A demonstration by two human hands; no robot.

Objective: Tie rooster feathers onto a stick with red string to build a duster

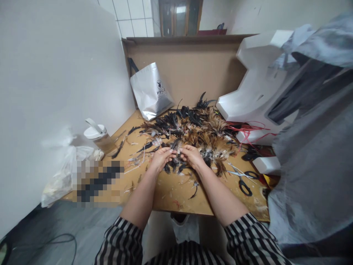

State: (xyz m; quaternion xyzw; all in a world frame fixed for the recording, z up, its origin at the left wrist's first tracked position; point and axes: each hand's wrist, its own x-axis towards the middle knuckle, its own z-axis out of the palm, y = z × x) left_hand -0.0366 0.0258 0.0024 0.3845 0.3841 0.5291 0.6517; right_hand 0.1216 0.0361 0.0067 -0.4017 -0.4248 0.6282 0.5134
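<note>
Head view: my left hand (161, 157) and right hand (194, 156) meet at table (171, 191) centre, fingers pinched narrow on a small feather bundle (177, 150) for control, the main feather pile (198, 129) at 12 o'clock, scissors (242, 178) at 3 o'clock within reach.

A wooden bench (176, 195) was set against a brown board (190, 70), flanked by a plain white wall (55, 73). White tiles (132, 16) and what was possibly a window (179, 16) were seen behind. The floor (55, 228) was grey.
</note>
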